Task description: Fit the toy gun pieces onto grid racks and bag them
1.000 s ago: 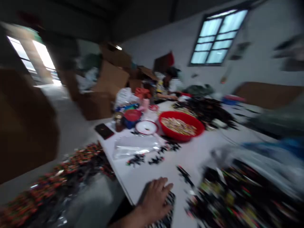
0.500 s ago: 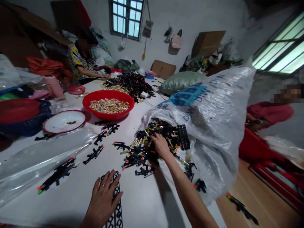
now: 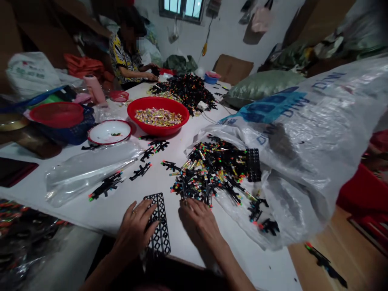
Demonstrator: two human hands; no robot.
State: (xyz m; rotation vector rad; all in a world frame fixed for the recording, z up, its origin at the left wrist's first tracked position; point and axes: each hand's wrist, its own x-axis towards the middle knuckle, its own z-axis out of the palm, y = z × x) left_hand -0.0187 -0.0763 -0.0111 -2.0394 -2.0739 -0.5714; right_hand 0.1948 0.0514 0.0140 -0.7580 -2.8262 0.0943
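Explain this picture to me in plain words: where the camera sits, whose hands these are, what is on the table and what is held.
The camera is worn on a person's head and looks down at their own two bare hands. The left hand lies flat on a black perforated strip at the edge of the white table, pressing on it rather than taking a closed grip. The right hand rests at the near edge of a heap of small black toy guns with coloured tips, which spills from a big plastic sack. Further back stand a red bowl of coloured pieces and a white dish. Another person works at the far end.
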